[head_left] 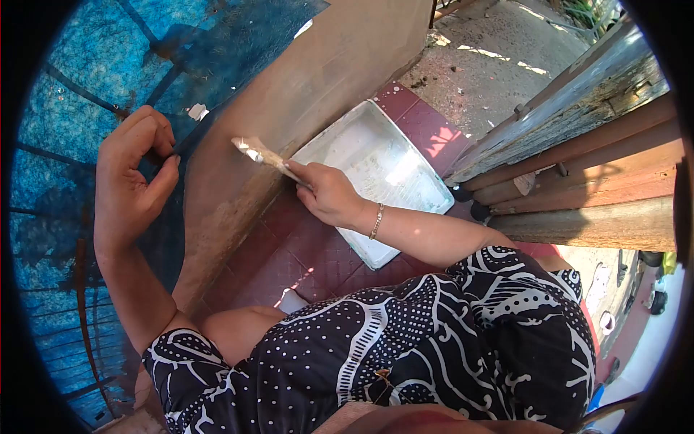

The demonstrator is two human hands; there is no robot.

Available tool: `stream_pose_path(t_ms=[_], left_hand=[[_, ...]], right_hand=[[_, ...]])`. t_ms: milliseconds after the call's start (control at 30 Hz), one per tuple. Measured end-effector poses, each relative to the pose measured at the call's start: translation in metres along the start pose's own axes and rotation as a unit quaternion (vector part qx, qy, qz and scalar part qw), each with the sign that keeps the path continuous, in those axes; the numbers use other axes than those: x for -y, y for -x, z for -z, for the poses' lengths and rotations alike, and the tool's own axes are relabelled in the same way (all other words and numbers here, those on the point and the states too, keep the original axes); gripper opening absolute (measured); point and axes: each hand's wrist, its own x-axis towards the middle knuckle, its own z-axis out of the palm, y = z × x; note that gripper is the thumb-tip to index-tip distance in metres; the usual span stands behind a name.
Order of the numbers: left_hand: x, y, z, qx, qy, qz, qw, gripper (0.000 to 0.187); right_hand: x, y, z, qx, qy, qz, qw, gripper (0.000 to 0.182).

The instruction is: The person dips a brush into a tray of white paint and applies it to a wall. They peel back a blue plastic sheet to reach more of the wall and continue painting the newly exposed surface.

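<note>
My right hand grips a paintbrush by its handle. White paint coats its bristles, which point left toward the bare brownish wall without clearly touching it. On the left, my left hand is raised with thumb and fingers pinched together at the edge of a blue sheet. The sheet is translucent, with dark lines across it, and hangs over part of the wall. A white patch shows close to its edge. Beyond my right hand, a large white tray with whitish smears inside lies on the floor.
Dark red tiles cover the floor beside the wall. Wooden boards stand close on the right, near the tray's corner. Rough concrete ground lies past the tiles. Several small items lie at the far right.
</note>
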Motion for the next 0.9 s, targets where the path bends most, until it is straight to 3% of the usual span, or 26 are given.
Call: stream_pose_path(t_ms=[67, 100, 167, 233, 400, 467, 500, 567, 733, 900], left_hand=[[0.0, 0.0, -0.001, -0.001, 0.003, 0.001, 1.0, 0.015], [0.0, 0.0, 0.0, 0.0, 0.0, -0.005, 1.0, 0.015], [0.001, 0.001, 0.0, 0.0, -0.005, -0.011, 1.0, 0.016], [0.004, 0.003, -0.003, 0.013, 0.001, -0.005, 1.0, 0.016], [0.01, 0.007, -0.014, 0.033, 0.014, -0.008, 0.999, 0.016], [0.01, 0.007, -0.022, 0.044, 0.023, 0.006, 0.999, 0.016], [0.011, 0.007, -0.026, 0.052, -0.001, 0.013, 0.999, 0.016], [0.009, 0.006, -0.031, 0.061, -0.028, 0.018, 0.998, 0.015], [0.0, 0.006, -0.027, 0.081, -0.03, 0.03, 0.996, 0.015], [-0.005, 0.008, -0.026, 0.086, -0.025, 0.022, 0.996, 0.014]], right_hand=[[-0.004, 0.011, -0.009, 0.148, -0.029, 0.026, 0.988, 0.04], [-0.011, 0.009, -0.009, 0.149, -0.029, 0.026, 0.988, 0.04], [-0.033, -0.01, 0.003, 0.058, -0.069, -0.01, 0.996, 0.038], [-0.051, -0.038, 0.038, 0.039, -0.081, -0.11, 0.99, 0.035], [-0.099, -0.072, 0.097, -0.094, -0.052, -0.097, 0.989, 0.036], [-0.119, -0.082, 0.105, -0.275, -0.028, -0.133, 0.952, 0.037], [-0.111, -0.085, 0.111, -0.277, -0.03, -0.132, 0.951, 0.037], [-0.086, -0.095, 0.128, -0.293, -0.111, -0.261, 0.913, 0.043], [-0.07, -0.12, 0.122, -0.314, -0.043, -0.063, 0.946, 0.044], [-0.063, -0.141, 0.133, -0.313, -0.034, -0.115, 0.942, 0.045]])
